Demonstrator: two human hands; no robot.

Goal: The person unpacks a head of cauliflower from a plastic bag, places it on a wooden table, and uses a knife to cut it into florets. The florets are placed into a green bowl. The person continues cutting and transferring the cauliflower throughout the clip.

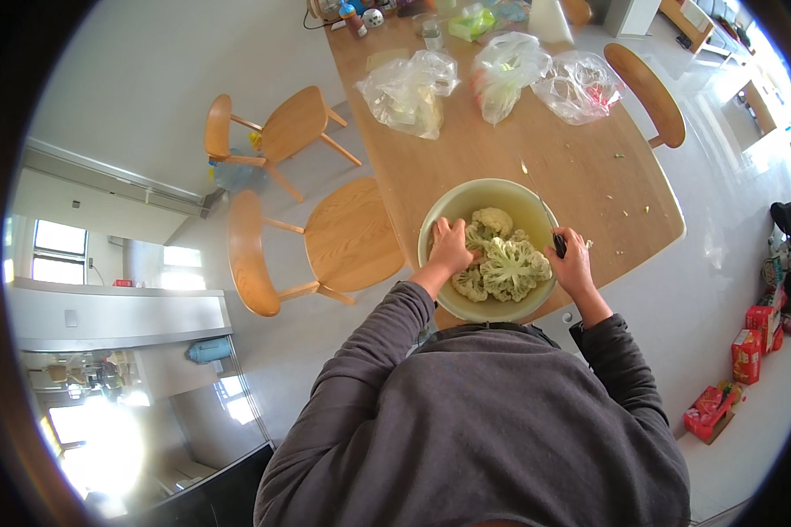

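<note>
A pale green bowl (487, 315) stands at the near end of the wooden table, with large cauliflower pieces (515, 269) lying in it. My left hand (451, 247) reaches over the bowl's left rim and touches the cauliflower at its left side; whether the fingers grip a piece cannot be told. At the bowl's right rim, my right hand (572, 258) is closed around the black handle of a knife (540, 196). The thin blade points away from me, along the right rim, and a small pale bit sits by its tip.
Plastic bags (409, 92) lie across the farther part of the wooden table (474, 155), with a jar (432, 34) and a bottle (352, 18) beyond. Small scraps (619, 156) are scattered on the right. Wooden chairs (352, 234) stand left, another (649, 95) right. Red boxes (746, 356) sit on the floor.
</note>
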